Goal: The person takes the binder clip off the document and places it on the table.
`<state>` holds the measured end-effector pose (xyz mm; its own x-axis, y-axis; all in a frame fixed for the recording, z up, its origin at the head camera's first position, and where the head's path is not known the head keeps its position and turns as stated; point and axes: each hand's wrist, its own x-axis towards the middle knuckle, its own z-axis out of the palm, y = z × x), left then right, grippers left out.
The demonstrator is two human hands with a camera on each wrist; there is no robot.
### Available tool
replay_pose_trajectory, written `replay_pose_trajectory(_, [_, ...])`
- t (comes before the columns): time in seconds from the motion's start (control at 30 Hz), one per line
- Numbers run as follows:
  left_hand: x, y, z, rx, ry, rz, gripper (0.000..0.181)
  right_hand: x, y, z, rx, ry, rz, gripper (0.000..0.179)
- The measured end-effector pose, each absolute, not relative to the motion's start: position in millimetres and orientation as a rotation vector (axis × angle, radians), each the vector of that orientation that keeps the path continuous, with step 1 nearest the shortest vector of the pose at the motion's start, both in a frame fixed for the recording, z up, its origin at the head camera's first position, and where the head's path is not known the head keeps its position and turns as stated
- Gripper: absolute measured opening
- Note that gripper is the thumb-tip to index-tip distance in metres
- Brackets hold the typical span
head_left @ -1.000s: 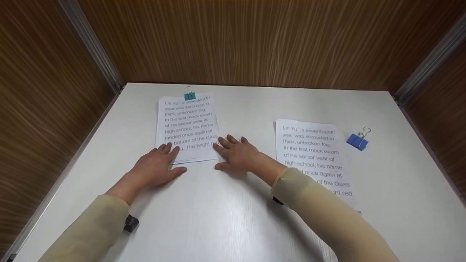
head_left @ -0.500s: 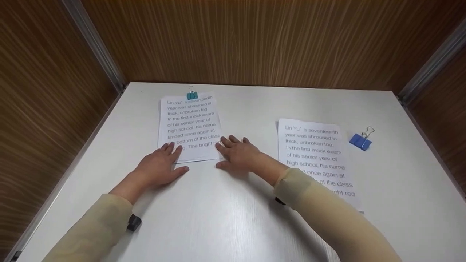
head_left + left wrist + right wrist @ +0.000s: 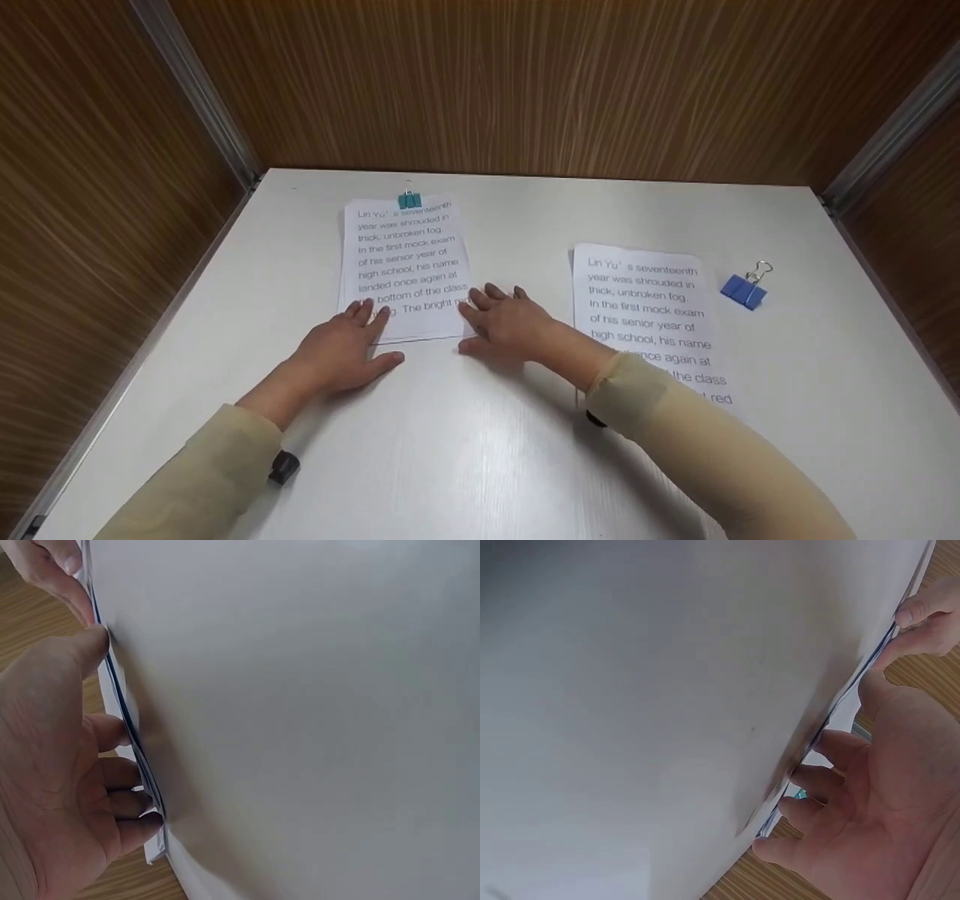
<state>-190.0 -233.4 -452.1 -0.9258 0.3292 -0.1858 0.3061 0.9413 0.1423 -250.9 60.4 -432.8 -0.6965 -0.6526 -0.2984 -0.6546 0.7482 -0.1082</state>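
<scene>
At the left, the left hand lies relaxed with its fingers loosely apart, gripping nothing, fingertips on the lower left corner of a paper stack. That stack lies left of the middle of the desk, toward the far edge, with a teal clip at its top. The right hand is likewise spread and grips nothing, its fingertips at the stack's lower right corner. Farther right, a second stack lies partly behind the right sleeve, and a blue clip sits between it and the right edge of the desk. The sheets could skew or buckle if one hand pressed harder than the other, since the only clip seen is at the top and the bottom looks loose. The sleeve might also drag the second stack if the arm came back low; whether they touch, I cannot tell. Both wrist views show the fingertips against the stack's edge and a dark blue line between pale layers, only a thin trace from the head. Only the head view shows the second stack and the blue clip.
</scene>
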Motion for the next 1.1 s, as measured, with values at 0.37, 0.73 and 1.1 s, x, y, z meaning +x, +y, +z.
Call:
replay_pose_trajectory(0.37, [-182.5, -210.7, -449.4, 0.543, 2.876, 0.171, 0.088, -238.4, 88.8, -431.2, -1.041, 2.651, -0.058, 0.077])
replay_pose_trajectory(0.73, [-177.5, -192.4, -450.2, 0.621, 2.869, 0.157, 0.089, -224.8, 114.3, -427.3, -1.122, 2.656, -0.095, 0.074])
replay_pose_trajectory(1.1, [-165.3, -177.1, -447.7, 0.668, 2.864, 0.178, 0.087, -209.0, 130.9, -431.3, -1.081, 2.651, -0.140, 0.075])
